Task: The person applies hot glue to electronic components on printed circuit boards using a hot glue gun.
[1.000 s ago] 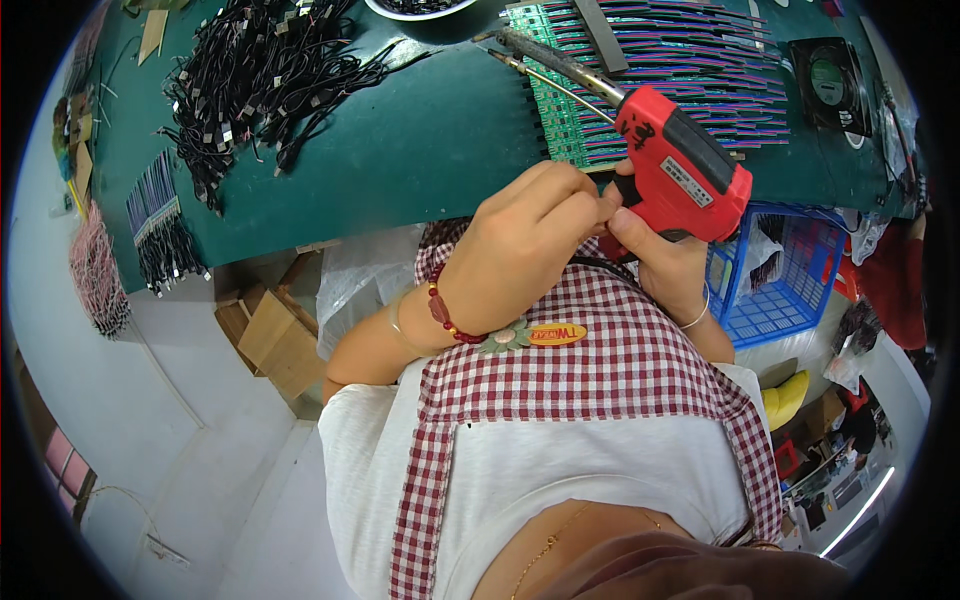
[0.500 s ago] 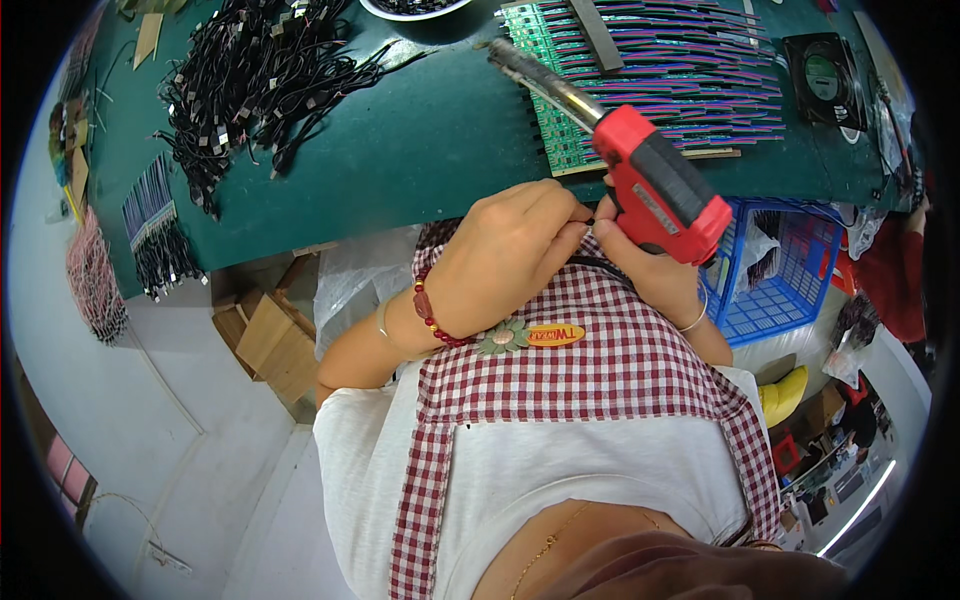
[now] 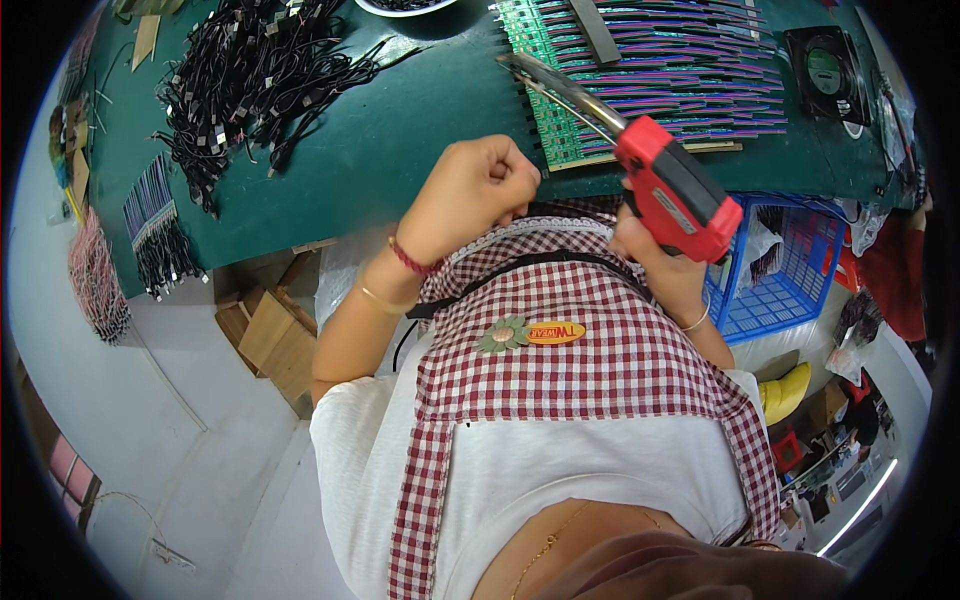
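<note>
Green tabletop (image 3: 400, 130); room (image 3: 850, 460) (blurred) seemingly cluttered.

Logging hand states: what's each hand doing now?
Left hand: fingers curled closed; whether it holds anything cannot be told.
Right hand: closed, holding the red soldering gun.

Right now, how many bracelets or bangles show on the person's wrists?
3: a red bracelet and a pale bangle on the left wrist, and another bangle on the right wrist, below the red soldering gun. None seems hidden.
</note>
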Tool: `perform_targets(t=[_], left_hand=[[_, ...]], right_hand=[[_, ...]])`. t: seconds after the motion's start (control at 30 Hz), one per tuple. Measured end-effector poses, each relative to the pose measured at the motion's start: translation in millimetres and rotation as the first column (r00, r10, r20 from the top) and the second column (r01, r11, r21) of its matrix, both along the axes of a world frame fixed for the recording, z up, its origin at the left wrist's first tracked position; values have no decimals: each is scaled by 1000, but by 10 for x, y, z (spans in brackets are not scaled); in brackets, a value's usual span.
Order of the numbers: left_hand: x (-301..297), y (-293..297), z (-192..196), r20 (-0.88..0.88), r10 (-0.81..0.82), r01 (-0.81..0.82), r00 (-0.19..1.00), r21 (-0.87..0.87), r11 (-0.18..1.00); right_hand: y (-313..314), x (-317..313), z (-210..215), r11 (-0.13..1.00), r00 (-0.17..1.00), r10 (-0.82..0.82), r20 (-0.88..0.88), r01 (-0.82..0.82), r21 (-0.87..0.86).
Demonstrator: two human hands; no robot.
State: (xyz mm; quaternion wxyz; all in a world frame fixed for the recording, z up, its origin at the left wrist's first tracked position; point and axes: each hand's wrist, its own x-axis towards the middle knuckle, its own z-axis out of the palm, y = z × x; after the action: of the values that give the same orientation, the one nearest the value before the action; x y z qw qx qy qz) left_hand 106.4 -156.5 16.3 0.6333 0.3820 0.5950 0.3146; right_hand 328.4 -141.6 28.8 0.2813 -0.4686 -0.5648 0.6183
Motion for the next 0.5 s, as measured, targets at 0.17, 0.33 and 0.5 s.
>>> perform_targets(t=[0.17, 0.33, 0.5], left_hand=[[-42, 86, -151, 117, 34, -17, 993, -140, 990], [-34, 135, -195, 128, 32, -13, 991, -144, 989], [-21, 155, -185, 127, 10, 9, 992, -151, 989]], right_hand=[[-117, 404, -226, 989, 971, -89, -223, 59, -137], [-283, 647, -273, 984, 978, -120, -171, 94, -152], [-357, 835, -307, 983, 989, -67, -134, 42, -176]])
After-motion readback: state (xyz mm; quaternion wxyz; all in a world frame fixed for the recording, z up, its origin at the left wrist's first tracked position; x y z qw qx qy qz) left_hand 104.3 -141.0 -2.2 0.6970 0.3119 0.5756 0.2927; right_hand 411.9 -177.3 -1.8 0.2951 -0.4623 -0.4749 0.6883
